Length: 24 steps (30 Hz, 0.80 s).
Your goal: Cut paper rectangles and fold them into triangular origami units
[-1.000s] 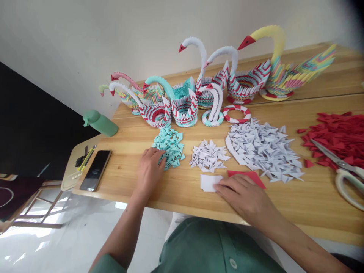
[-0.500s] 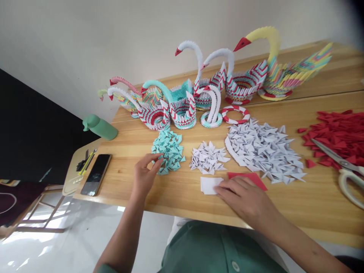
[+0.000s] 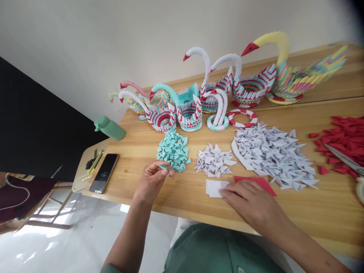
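Observation:
My left hand (image 3: pixel 153 178) is closed in a pinch on a teal folded paper piece (image 3: pixel 165 167), just in front of the teal paper pile (image 3: pixel 172 148). Flat on the table, my right hand (image 3: pixel 250 197) rests with its fingertips on the right edge of some white paper slips (image 3: pixel 214 188). Part of a red sheet (image 3: pixel 264 185) shows beyond that hand. A small pile of white folded pieces (image 3: pixel 214 160) lies behind the slips, and a larger white pile (image 3: pixel 273 153) spreads out to the right.
Several folded-paper swans (image 3: pixel 189 110) stand along the back, with a red-and-white ring (image 3: pixel 242 118) before them. Red pieces (image 3: pixel 344 140) and scissors (image 3: pixel 344 159) lie at the right. A phone (image 3: pixel 104 173) and green bottle (image 3: pixel 110 128) are at the left.
My left hand has drawn back from the teal pile, with a teal piece now showing in its pinch. The whole view has shifted slightly, while my right hand stays by the white slips.

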Each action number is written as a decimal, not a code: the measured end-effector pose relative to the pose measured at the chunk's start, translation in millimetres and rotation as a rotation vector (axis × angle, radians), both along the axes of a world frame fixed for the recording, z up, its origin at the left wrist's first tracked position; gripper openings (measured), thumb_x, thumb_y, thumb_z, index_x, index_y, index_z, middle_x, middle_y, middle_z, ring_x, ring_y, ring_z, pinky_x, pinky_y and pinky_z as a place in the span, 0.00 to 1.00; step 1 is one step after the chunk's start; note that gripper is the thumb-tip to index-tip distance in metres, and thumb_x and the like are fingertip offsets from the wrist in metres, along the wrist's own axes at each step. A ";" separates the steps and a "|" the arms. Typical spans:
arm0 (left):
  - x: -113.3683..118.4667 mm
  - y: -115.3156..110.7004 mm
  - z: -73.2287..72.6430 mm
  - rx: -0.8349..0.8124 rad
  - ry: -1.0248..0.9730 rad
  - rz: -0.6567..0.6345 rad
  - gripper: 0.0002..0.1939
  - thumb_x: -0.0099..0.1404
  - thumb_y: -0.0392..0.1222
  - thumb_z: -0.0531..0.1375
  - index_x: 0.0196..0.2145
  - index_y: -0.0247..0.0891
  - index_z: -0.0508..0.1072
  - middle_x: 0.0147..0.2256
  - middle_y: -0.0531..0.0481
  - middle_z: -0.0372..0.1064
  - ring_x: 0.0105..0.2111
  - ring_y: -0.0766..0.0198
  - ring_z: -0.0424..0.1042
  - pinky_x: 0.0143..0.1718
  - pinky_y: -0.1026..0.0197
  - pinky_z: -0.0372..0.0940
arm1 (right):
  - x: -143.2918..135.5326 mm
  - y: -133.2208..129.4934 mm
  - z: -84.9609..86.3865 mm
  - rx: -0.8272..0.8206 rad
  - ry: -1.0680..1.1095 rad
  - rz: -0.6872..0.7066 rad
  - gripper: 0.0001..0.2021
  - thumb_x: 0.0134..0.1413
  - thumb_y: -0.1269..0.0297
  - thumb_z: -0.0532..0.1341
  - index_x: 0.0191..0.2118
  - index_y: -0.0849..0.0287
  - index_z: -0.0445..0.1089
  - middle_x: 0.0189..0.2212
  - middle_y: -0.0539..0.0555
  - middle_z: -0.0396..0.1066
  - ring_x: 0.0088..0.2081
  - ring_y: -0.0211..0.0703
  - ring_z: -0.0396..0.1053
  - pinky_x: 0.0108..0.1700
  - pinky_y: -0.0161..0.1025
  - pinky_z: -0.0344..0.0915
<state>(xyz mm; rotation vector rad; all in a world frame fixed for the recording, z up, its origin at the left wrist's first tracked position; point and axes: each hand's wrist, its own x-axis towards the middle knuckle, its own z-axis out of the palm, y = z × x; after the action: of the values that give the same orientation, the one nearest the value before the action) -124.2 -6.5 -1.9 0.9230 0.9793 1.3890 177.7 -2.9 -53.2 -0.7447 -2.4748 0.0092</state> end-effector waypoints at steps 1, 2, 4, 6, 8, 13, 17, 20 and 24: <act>-0.5 -0.1 -0.2 0.004 0.002 -0.001 0.10 0.52 0.46 0.71 0.33 0.45 0.79 0.23 0.55 0.73 0.26 0.66 0.70 0.37 0.57 0.64 | 0.1 -0.3 -0.8 -0.004 -0.002 -0.002 0.15 0.66 0.75 0.48 0.42 0.60 0.72 0.35 0.57 0.74 0.37 0.46 0.67 0.41 0.45 0.62; -1.1 0.0 -0.6 0.006 0.011 0.005 0.10 0.52 0.47 0.71 0.33 0.44 0.79 0.23 0.55 0.73 0.26 0.66 0.70 0.37 0.57 0.64 | 0.3 -0.8 -1.5 -0.011 -0.004 -0.006 0.14 0.66 0.75 0.49 0.43 0.61 0.72 0.36 0.57 0.74 0.37 0.46 0.67 0.42 0.45 0.62; -3.1 0.8 -1.6 0.002 0.068 0.047 0.10 0.53 0.47 0.70 0.32 0.43 0.79 0.23 0.54 0.73 0.26 0.66 0.70 0.36 0.58 0.65 | 0.5 -1.8 -2.2 -0.027 -0.010 -0.013 0.13 0.65 0.75 0.50 0.44 0.61 0.72 0.37 0.57 0.73 0.38 0.46 0.67 0.42 0.45 0.62; -5.5 2.7 -3.4 -0.017 0.223 0.131 0.09 0.55 0.47 0.69 0.31 0.40 0.79 0.23 0.53 0.73 0.27 0.64 0.71 0.35 0.60 0.64 | 0.3 -2.6 -1.9 -0.044 -0.021 -0.019 0.13 0.65 0.75 0.51 0.46 0.60 0.72 0.38 0.57 0.73 0.38 0.46 0.67 0.43 0.45 0.62; -8.0 5.7 -5.8 -0.030 0.471 0.219 0.08 0.56 0.45 0.68 0.29 0.38 0.78 0.25 0.51 0.74 0.31 0.61 0.72 0.35 0.60 0.65 | -0.3 -2.8 -0.9 -0.054 -0.025 -0.022 0.13 0.65 0.75 0.52 0.45 0.59 0.72 0.37 0.56 0.73 0.37 0.45 0.66 0.42 0.44 0.62; -12.9 12.8 -12.3 0.100 1.064 0.276 0.10 0.61 0.44 0.63 0.38 0.38 0.80 0.30 0.49 0.76 0.32 0.59 0.71 0.38 0.58 0.64 | -1.8 -3.6 2.6 -0.043 0.006 -0.019 0.11 0.64 0.75 0.53 0.42 0.61 0.73 0.32 0.54 0.72 0.34 0.43 0.65 0.41 0.43 0.61; -14.5 12.2 -14.7 0.174 1.194 0.214 0.12 0.64 0.42 0.60 0.43 0.37 0.78 0.31 0.48 0.75 0.32 0.59 0.71 0.38 0.58 0.64 | -2.1 -5.8 6.7 -0.019 0.004 0.003 0.11 0.64 0.76 0.53 0.40 0.62 0.73 0.31 0.54 0.72 0.35 0.43 0.66 0.47 0.45 0.61; -13.9 9.1 -14.0 0.227 1.226 0.248 0.10 0.65 0.40 0.59 0.42 0.37 0.78 0.33 0.48 0.76 0.35 0.59 0.72 0.39 0.58 0.65 | -1.8 -6.7 9.8 -0.007 -0.002 0.017 0.11 0.64 0.76 0.53 0.40 0.63 0.73 0.31 0.55 0.72 0.35 0.44 0.66 0.48 0.46 0.60; -12.4 5.7 -12.5 0.307 1.256 0.281 0.08 0.66 0.38 0.59 0.40 0.38 0.78 0.35 0.47 0.77 0.37 0.59 0.73 0.41 0.57 0.65 | -2.5 -5.7 10.1 -0.023 -0.046 -0.005 0.11 0.64 0.76 0.53 0.37 0.61 0.72 0.31 0.54 0.72 0.34 0.43 0.67 0.48 0.47 0.60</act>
<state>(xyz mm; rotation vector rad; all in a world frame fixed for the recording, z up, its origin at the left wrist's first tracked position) -136.6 -0.8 -14.5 2.0483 1.8846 1.1141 175.2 -8.6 -43.1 -0.7686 -2.5205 0.0191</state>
